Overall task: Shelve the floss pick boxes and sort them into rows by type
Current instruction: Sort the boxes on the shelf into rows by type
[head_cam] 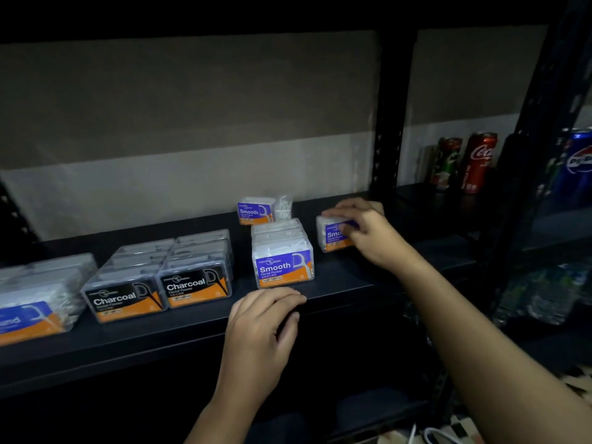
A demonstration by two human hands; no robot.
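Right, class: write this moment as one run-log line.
right hand: grips Smooth box on shelf | left hand: rests on shelf edge | Charcoal rows: left of Smooth row

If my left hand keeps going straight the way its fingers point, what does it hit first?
Probably the front Smooth box: the left hand points up and slightly right from the shelf edge, though depth is hard to judge.

Head camera, close to a dark shelf [192, 328], looking forward and down.

The single wide view sits above and just in front of the shelf's front edge, facing the pale back wall [192, 123]. Both forearms rise from the bottom of the frame, so the shelf lies within arm's reach. It runs slanted, lower at the left; its right upright post [389, 123] stands right of centre, with drink cans [479, 161] beyond it.
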